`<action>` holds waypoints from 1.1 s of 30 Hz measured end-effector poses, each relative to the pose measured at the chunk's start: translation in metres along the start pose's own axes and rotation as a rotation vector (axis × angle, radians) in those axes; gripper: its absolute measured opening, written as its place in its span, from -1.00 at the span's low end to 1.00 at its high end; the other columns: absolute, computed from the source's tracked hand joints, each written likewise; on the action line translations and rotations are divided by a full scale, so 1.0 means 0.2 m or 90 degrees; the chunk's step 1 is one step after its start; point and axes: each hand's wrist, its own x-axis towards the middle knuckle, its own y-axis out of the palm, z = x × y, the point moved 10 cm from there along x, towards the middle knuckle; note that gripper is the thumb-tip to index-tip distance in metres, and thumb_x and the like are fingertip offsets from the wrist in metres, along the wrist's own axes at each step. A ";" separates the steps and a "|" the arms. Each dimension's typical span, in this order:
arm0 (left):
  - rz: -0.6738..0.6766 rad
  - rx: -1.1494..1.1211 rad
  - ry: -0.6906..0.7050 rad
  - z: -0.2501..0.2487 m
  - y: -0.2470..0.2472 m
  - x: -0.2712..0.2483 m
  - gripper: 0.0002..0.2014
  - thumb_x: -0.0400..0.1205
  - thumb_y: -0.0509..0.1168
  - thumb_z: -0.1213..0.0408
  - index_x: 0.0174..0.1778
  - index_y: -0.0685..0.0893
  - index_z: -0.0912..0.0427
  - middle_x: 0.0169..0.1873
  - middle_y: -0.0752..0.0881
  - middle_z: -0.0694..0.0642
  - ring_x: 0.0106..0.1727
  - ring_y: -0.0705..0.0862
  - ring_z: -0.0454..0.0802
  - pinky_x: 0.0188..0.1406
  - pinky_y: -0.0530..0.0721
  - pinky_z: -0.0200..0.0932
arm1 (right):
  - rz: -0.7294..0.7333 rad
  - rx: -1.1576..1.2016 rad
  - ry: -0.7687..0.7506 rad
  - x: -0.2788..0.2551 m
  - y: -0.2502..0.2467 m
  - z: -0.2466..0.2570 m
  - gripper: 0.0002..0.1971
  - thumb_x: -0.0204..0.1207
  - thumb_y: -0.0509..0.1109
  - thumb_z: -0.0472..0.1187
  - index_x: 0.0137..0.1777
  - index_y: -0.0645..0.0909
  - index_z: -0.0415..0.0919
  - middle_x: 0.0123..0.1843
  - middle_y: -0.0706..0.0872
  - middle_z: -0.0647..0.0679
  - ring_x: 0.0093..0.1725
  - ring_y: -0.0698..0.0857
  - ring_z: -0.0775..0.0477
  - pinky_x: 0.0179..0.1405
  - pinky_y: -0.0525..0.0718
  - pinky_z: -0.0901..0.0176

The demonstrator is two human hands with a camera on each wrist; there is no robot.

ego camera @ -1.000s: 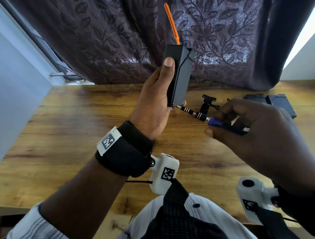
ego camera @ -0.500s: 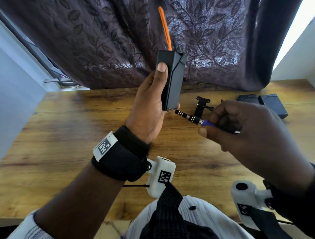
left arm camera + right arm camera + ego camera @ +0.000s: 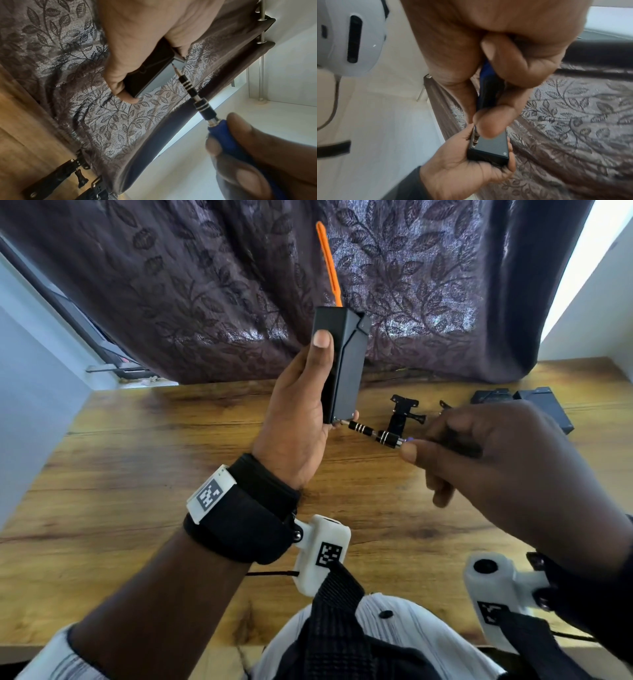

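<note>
The left hand (image 3: 294, 422) was clamped round a black rectangular casing (image 3: 344, 364), held upright above the tabletop (image 3: 137, 474) so that its lower end faced the right hand (image 3: 496, 474) at 3 o'clock, whose fingers pinched the blue handle of a precision screwdriver (image 3: 375, 434) with the bit set at a corner of that end. An orange pry tool (image 3: 328, 265) projected from the casing's top at 12 o'clock, apparently wedging the seam. Open room lay below and at 9 o'clock; a black mount bracket (image 3: 404, 419) lay on the tabletop beyond the shaft, and the curtain (image 3: 205, 285) hung close at 12 o'clock.
</note>
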 end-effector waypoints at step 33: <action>-0.013 -0.014 0.017 -0.04 -0.02 0.03 -0.58 0.89 0.02 -0.04 0.40 0.66 0.11 0.14 0.72 0.10 0.11 0.65 0.05 0.01 0.60 0.17 | -0.088 -0.034 -0.056 0.01 -0.03 0.05 -0.81 0.57 0.42 0.09 -0.26 0.67 0.12 -0.45 0.72 0.28 -0.47 0.70 0.16 -0.34 0.62 0.20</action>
